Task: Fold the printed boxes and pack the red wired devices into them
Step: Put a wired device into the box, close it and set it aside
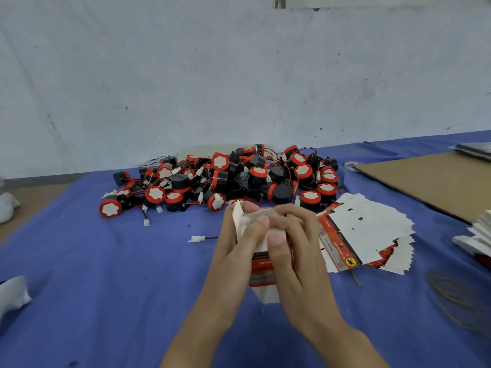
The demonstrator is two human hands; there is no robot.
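Above blue cloth [79, 288], both hands grip printed box [261, 269]

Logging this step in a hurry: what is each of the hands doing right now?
Left hand: holding the printed box.
Right hand: holding the same box.

Red band of small print on the printed box [261, 272] in the grip, too blurred to read, stack of flat boxes [366, 229] just right of the grip, lettering strips illegible, yellow round emblem [350, 261] with a black figure, no legible words
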